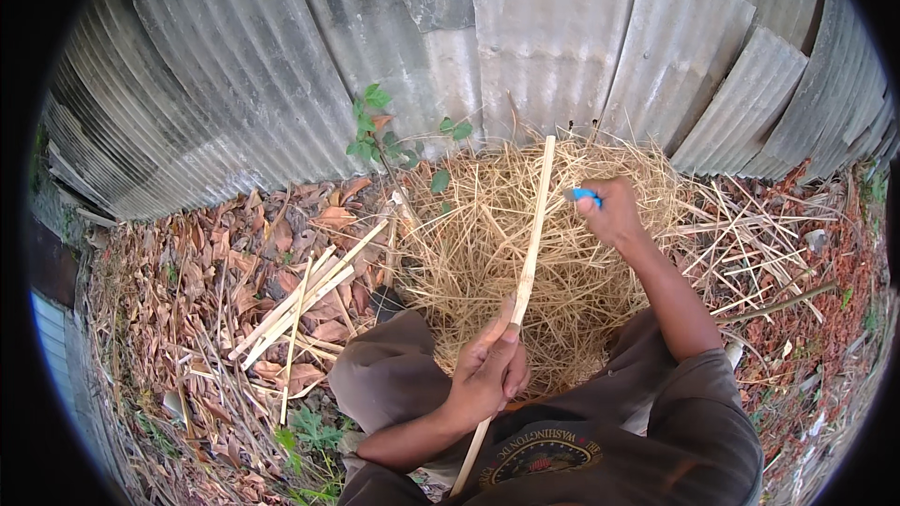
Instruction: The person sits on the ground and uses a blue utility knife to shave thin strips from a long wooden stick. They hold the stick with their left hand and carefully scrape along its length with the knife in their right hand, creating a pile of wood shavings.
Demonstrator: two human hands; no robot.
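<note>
My left hand (486, 373) is wrapped round a long, pale bamboo strip (536, 230) near its lower middle. The strip slants up and away from my lap, and its lower end runs down past my shirt. To the right of the strip's far part, my right hand (614, 214) is closed on a small bright blue tool (583, 196), apart from the strip. Only a short blue piece of it shows; a blade, if there is one, cannot be made out. Beneath both hands spreads a heap of thin, curly bamboo shavings (459, 267).
Several split bamboo strips (305, 305) lie on dry brown leaves (239, 267) at the left. Thin sticks (764, 248) are scattered at the right. A corrugated metal fence (553, 37) closes off the far side, with a small leafy plant (368, 126) in front of it.
</note>
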